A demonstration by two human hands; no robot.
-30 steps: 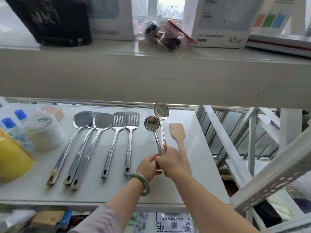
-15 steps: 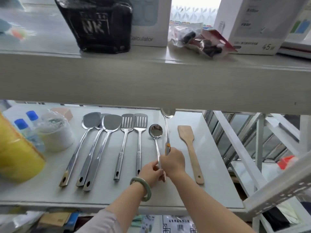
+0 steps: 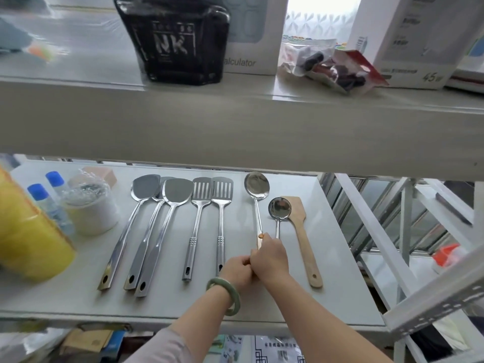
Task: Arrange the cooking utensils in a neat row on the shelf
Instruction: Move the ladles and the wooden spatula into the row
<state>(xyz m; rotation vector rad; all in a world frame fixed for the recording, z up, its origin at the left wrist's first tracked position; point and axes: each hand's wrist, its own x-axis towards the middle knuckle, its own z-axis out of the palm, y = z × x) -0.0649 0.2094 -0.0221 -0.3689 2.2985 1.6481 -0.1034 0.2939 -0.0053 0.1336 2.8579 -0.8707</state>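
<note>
black NK-printed pack (image 3: pixel 174 43) sitting on upper shelf beside calculator box (image 3: pixel 255 35) | clear bag of dark items (image 3: pixel 327 65) lying near 45W box (image 3: pixel 416 40) | yellow container (image 3: pixel 28 237), two blue-capped bottles (image 3: pixel 48 203), wrapped white tub (image 3: pixel 90 208) standing lower left

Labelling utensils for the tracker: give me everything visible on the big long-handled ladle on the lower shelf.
The big ladle looks like polished steel, with a shiny oval bowl facing up and a thin straight shaft. It lies flat on the lower shelf, bowl at the back, between a slotted turner and a smaller ladle, apart from both. An orange spot shows on its shaft just above the right hand, which covers the handle end with the left hand; which one grips it is unclear.
</note>
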